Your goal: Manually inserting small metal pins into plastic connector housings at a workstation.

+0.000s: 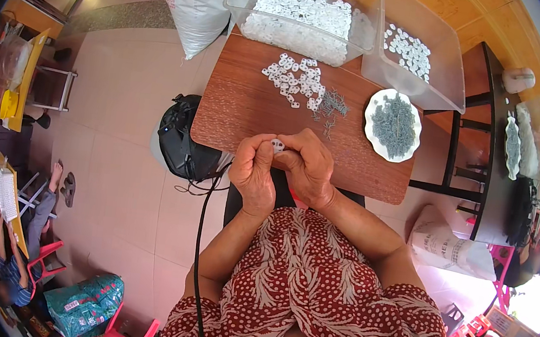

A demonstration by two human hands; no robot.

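The left hand point(254, 175) and right hand point(310, 168) pinch a small white piece point(277, 145) between their fingertips, over the near edge of the table point(237, 108). Probably a fitting step, though the fingers hide much; the next move calls for steady alignment. Loose grey nails point(334, 102) lie beyond.

Below the left grip point(254, 175) and right grip point(311, 165), a dark red garment point(311, 273) bears white dots and pale leafy sprays, its sleeves point(415, 308) seemingly short, with a black cable point(198, 253) running down the left side.
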